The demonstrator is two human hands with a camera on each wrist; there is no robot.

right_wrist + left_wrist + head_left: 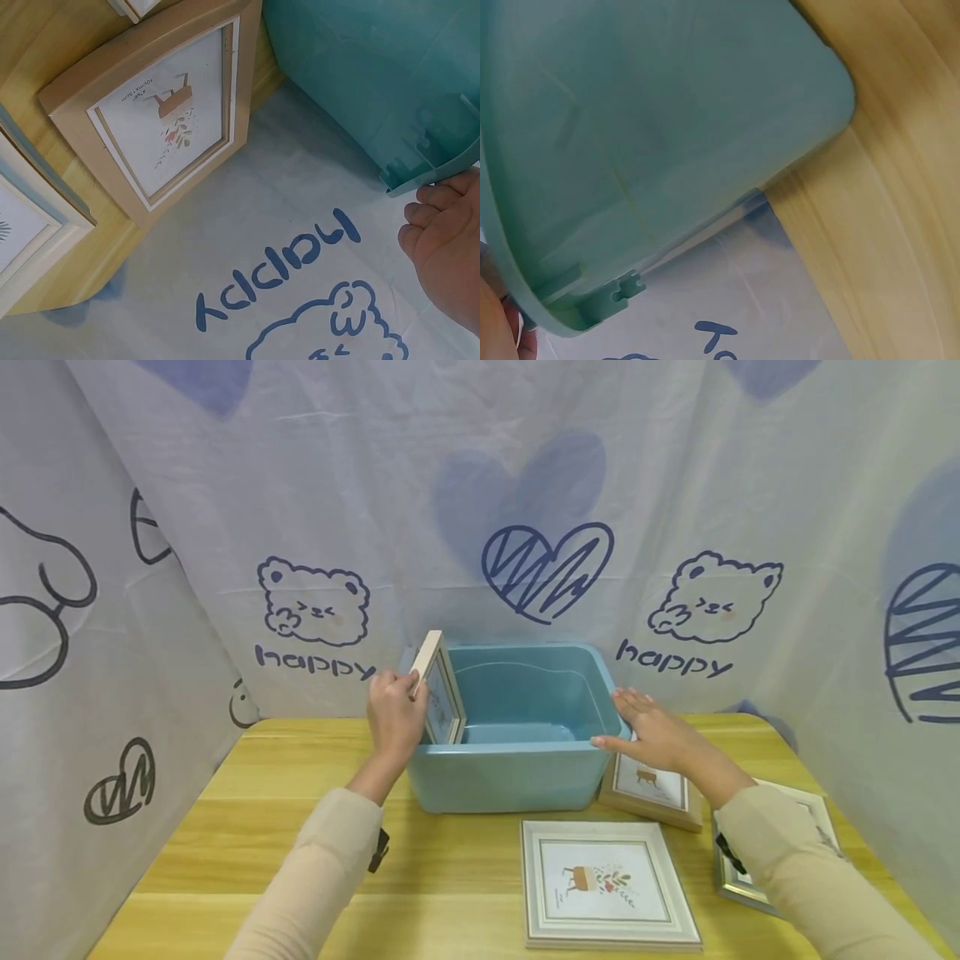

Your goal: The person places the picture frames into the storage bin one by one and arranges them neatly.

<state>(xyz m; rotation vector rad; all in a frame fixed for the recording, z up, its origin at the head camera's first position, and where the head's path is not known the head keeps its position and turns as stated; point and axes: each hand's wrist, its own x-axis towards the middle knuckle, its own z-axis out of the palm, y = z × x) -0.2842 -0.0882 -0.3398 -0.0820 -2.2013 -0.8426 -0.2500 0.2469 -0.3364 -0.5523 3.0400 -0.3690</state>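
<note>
the left hand (397, 710) grips a tilted pale frame (444, 697), though its fingertips are hard to make out, inside the left end of the blue bin (510, 781), near the back edge of the table (300, 760). the right hand (660, 735), fingers straight, touches the right rim.

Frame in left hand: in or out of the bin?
Partly in: the held frame stands inside the blue bin, its top sticking out.

Plain cream sleeves (318, 868); small black fitting (379, 852) beside each.
</note>
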